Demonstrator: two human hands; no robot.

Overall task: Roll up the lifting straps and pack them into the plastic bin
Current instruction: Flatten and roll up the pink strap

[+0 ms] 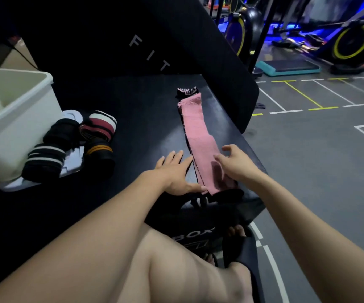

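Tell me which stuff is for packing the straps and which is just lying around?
For the job: pink strap, rolled straps, white plastic bin, left hand, right hand.
Just around: exercise bikes, teal step platform, black sandal.

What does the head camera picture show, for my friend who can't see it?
Two bare hands reach over a long pink strap laid flat on a black bench: the left hand lies flat beside it, the right hand hovers above. Rolled straps sit beside a white bin.
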